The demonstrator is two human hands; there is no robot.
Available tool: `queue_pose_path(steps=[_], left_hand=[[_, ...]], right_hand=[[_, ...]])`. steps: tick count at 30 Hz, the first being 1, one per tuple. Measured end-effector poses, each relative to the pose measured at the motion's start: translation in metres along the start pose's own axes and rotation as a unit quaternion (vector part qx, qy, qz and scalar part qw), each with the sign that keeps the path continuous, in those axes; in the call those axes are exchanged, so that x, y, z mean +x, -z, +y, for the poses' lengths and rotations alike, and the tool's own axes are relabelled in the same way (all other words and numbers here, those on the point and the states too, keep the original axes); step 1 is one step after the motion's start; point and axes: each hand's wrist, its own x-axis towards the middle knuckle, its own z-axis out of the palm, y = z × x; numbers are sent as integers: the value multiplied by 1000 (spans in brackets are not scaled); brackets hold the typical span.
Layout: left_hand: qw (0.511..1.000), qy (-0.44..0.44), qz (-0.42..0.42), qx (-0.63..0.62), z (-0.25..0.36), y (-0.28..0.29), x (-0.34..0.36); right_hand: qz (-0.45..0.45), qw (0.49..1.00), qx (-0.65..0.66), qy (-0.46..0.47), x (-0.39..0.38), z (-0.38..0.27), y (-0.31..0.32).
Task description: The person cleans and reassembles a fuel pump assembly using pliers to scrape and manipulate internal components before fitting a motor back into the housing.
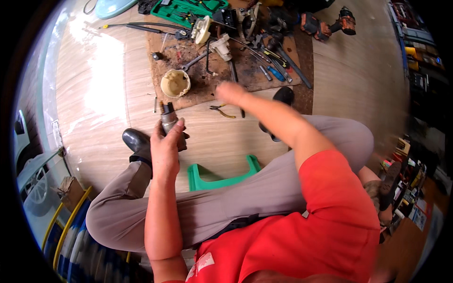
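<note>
My left hand [166, 144] grips a metal cylindrical part [168, 118] with a dark top and a brass-coloured fitting beside it. My right hand [230, 93], smeared by motion, reaches over the cardboard mat [163, 66], right of a cream cup [175, 87]; its fingers are unclear. Below it lie yellow-handled pliers [223, 112] on the floor. Farther up the mat are a white plastic housing [221, 46], a spanner [193, 61], several dark tools, blue-handled screwdrivers [275, 73] and a long dark bar [296, 68].
A cordless drill [318, 27] and a green tool case [184, 12] lie at the back. A green stool [222, 183] stands under my legs. Cluttered shelving [415, 70] lines the right, with part of another person's leg [373, 184] below it. Yellow-framed items [71, 221] stand at lower left.
</note>
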Motion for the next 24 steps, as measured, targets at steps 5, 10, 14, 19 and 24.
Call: queue_pose_path(steps=[5, 10, 14, 19, 24], left_hand=[[1000, 4, -18, 9, -3, 14, -7], [999, -12, -35, 2, 1, 21, -23], [996, -23, -78, 28, 8, 20, -31], [976, -102, -86, 170, 29, 35, -58], [926, -187, -88, 317, 101, 23, -90]], right_hand=[[115, 976, -184, -4, -34, -80, -77], [31, 996, -69, -46, -45, -74, -63], [-16, 979, 178, -96, -42, -65, -39], [-143, 539, 828, -68, -49, -67, 108], [-42, 639, 768, 32, -131, -64, 285]])
